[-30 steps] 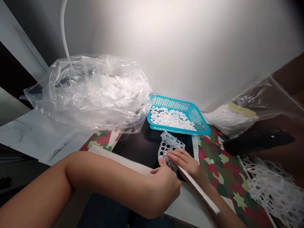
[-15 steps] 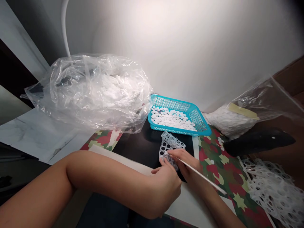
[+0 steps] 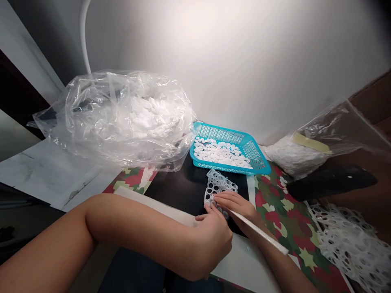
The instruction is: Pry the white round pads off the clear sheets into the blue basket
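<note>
A translucent white plastic sheet punched with round holes lies on the flat black mat. The left hand pinches its near end at six o'clock; the right hand, close beside at four, appears closed around a slim white stick, its tip hidden. The step looks like working the stick at the holes; continuing calls for a steady left pinch. At twelve to one sits a turquoise plastic basket of small white discs.
</note>
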A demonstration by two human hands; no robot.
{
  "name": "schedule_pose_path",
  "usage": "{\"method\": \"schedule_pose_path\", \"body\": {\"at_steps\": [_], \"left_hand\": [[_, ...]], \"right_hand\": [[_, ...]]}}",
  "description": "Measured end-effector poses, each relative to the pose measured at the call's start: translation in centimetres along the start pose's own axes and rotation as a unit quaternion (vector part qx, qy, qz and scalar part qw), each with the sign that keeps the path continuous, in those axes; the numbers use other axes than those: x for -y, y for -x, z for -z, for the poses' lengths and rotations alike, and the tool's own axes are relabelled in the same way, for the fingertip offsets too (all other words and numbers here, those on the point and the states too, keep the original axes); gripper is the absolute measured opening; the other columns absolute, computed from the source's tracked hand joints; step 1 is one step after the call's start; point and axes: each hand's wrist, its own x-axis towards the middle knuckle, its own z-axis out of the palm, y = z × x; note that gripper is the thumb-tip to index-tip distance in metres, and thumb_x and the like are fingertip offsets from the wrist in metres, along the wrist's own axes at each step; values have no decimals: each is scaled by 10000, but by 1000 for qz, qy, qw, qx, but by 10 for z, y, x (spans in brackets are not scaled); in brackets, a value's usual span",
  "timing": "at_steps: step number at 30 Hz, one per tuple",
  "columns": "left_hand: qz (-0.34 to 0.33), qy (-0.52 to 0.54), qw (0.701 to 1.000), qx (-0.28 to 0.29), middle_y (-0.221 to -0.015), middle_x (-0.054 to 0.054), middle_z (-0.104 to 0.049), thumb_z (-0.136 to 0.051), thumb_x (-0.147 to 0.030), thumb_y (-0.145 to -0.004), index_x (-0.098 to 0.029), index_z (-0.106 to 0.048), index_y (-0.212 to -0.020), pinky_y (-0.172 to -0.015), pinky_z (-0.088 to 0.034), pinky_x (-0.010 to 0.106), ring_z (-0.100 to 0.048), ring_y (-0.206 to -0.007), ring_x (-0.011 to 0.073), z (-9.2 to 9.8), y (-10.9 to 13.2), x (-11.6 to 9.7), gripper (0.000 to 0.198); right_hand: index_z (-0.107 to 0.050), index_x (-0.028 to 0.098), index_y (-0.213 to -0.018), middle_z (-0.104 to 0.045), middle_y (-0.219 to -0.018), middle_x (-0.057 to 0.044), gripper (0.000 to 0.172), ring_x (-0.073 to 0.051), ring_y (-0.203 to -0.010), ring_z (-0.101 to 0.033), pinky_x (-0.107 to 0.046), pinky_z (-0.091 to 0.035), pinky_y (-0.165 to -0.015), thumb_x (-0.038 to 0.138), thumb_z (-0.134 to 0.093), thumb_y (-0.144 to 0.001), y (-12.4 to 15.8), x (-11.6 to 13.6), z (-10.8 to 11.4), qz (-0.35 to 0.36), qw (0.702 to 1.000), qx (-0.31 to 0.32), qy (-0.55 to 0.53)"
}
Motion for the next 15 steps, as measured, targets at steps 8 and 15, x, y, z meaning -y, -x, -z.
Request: {"method": "schedule_pose_path", "body": {"at_steps": [8,15], "left_hand": [[25,1,998,-52,-1086,277,-622,-757,-661,-389,-86,-669,-1079,-487,-523,437,-597,-952,459,-2,0,-4,903],[-4,-51,998,-30,-1160,240,-588,-728,-624,-508,-132,-629,-1155,-477,-498,389,-578,-995,437,9,14,1,818]], "right_hand": [[-632,227,-1060,-681,-1022,-59,234,-191,-960,-633,-312,-518,-828,195,-447,-922,-5,12,4,-144,984,-101,-39],[-658,230,-1020,-691,-998,-37,185,-195,-930,-647,-345,-513,-870,221,-538,-880,3,-1,27,-241,923,-299,-18]]}}
